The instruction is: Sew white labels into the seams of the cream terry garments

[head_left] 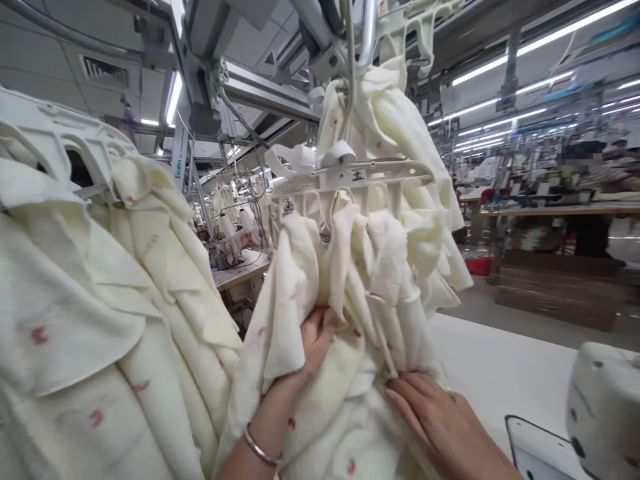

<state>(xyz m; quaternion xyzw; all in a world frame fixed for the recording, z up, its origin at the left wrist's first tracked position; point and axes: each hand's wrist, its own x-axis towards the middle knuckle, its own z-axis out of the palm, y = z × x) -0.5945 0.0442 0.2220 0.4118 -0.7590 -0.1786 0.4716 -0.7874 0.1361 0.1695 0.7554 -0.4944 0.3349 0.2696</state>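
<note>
A bundle of cream fabric pieces (350, 280) with small red marks hangs from a white plastic clamp hanger (360, 177) on an overhead rail. My left hand (313, 347), a silver bangle on its wrist, reaches up into the bundle with its fingers curled round a fold of the fabric. My right hand (433, 410) lies lower right on the bundle, fingers stretched out flat and together against the cloth.
Another hanger loaded with the same cream fabric (100, 300) fills the left. A white table (505, 373) lies below, with a sewing machine head (605, 407) at the right edge. Workbenches and a person (585, 200) are in the far right background.
</note>
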